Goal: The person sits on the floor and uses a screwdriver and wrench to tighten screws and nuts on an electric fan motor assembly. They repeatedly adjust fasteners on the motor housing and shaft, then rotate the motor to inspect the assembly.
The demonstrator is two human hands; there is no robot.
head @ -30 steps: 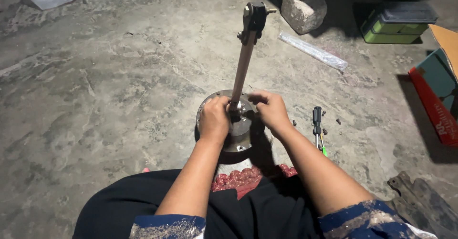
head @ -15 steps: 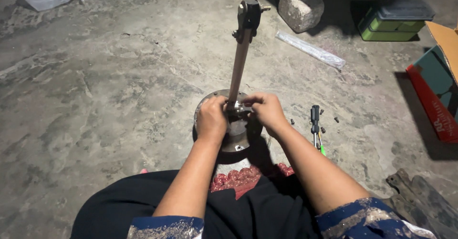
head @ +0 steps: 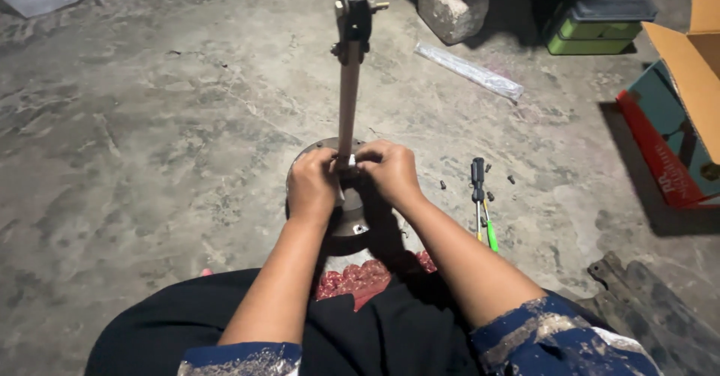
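Both grips, left hand [head: 311, 187] and right hand [head: 390, 172], clamped round upright rod [head: 347, 94] foot, atop round base [head: 351, 218].

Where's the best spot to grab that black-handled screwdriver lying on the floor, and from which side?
Probably the black handle, the thick end pointing away from the person. The screwdriver lies flat on the concrete just right of the right hand, so that hand could come down from above, fingers across the handle. A green-handled tool lies against the shaft; the handle end is freer.

An upright metal rod [head: 347, 98] rises from a round metal base [head: 351, 215].
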